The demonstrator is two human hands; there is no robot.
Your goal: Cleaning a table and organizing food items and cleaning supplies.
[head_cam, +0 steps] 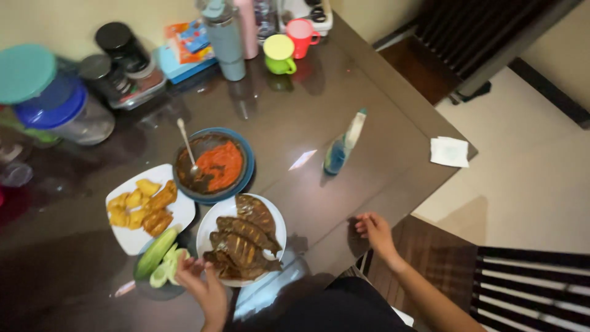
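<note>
My left hand (201, 284) rests at the near rim of a round white plate (212, 224) of several fried fish (244, 238), its fingers touching the plate edge beside a small dish of sliced cucumber (161, 257). My right hand (373, 230) lies flat on the dark glossy table (344, 203) near its front edge, fingers slightly spread, holding nothing. Behind the fish sits a blue-rimmed stone mortar of red chilli paste (216, 165) with a metal spoon (187, 146) standing in it. A square white plate of yellow fried pieces (146, 208) lies to the left.
A slim spray bottle with blue liquid (342, 147) stands right of centre. A folded white tissue (450, 151) lies at the table's right corner. At the back are green (279, 55) and pink mugs (301, 35), a grey tumbler (225, 38) and lidded jars (55, 104). A slatted chair (528, 289) stands at the lower right.
</note>
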